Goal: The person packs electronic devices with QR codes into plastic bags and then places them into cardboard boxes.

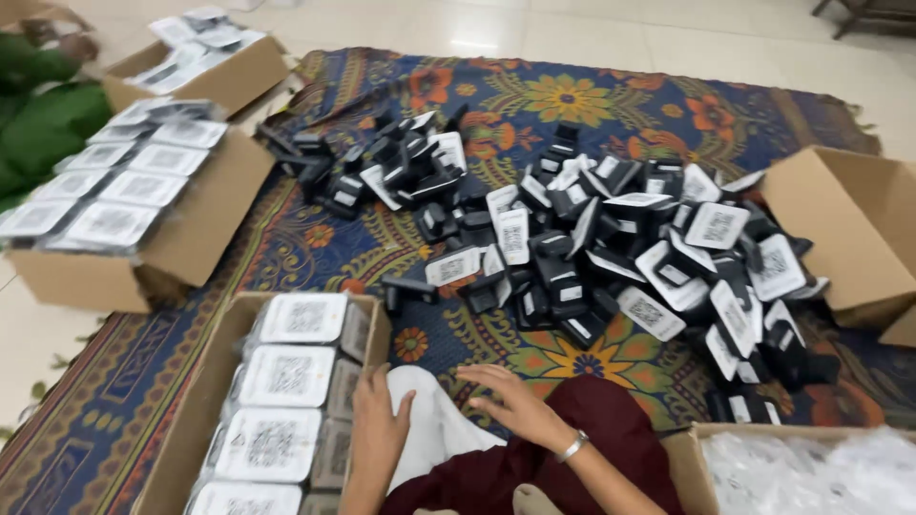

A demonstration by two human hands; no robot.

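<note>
A patterned rug (592,105) in blue, orange and yellow was spread over a pale tiled floor (611,29), and most of the scene was taken up by it. A large heap of small black devices (572,238), many faced with white labels, was piled across the middle of the rug. Cardboard boxes were set around it: one at the left (181,238) topped with wrapped white-faced packs, another behind it (224,81), an open one at the right (859,229), and one at the lower right (687,458) filled with clear plastic bags (811,472). Nearest the person, a box at the lower left (191,420) was packed with rows of wrapped white-faced packs (286,377). A green-clothed figure (38,105) was seen at the far left edge. A white cloth (434,424) was laid over the person's dark red lap. The left hand (377,424) was rested flat beside that box, fingers loosely spread and nothing held. The right hand (515,401), a silver bangle (572,446) at its wrist, was laid open on the white cloth with fingers extended, also holding nothing.
</note>
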